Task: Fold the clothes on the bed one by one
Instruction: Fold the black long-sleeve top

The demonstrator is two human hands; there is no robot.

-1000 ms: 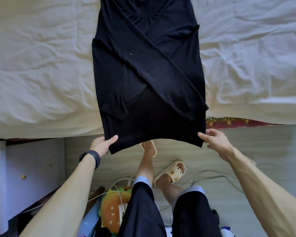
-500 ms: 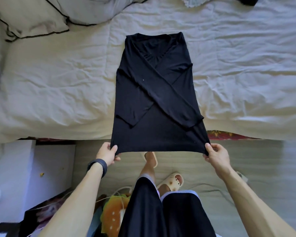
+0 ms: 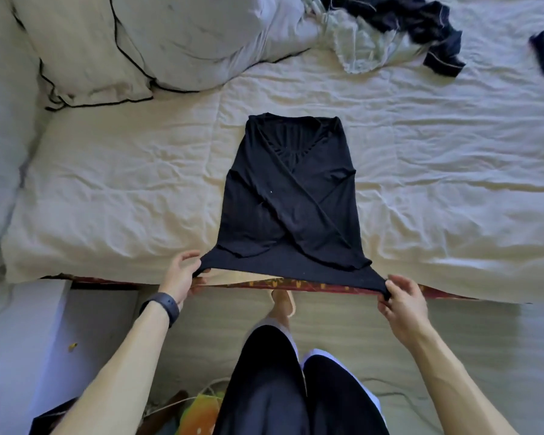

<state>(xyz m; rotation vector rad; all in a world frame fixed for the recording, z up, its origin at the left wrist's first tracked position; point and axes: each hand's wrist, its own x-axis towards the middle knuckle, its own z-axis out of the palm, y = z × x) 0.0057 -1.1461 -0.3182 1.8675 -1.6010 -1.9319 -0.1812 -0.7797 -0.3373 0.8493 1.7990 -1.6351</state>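
We see the black top (image 3: 283,215) lying flat on the cream bed (image 3: 123,189), neckline away from us, both sleeves folded in and crossed over its front; its hem reaches the near edge of the mattress, where it is pulled taut between the two hands; the left hand (image 3: 181,276), with a dark wristband (image 3: 164,304) just behind it, grips the hem's left corner with curled fingers; the right hand (image 3: 402,304) pinches the right corner between thumb and fingertips; both corners sit slightly off the sheet; two pillows (image 3: 107,48) lie at the far left, and a pale green garment (image 3: 355,42) and a dark garment (image 3: 421,23) are heaped together at the far right, well apart from the top.
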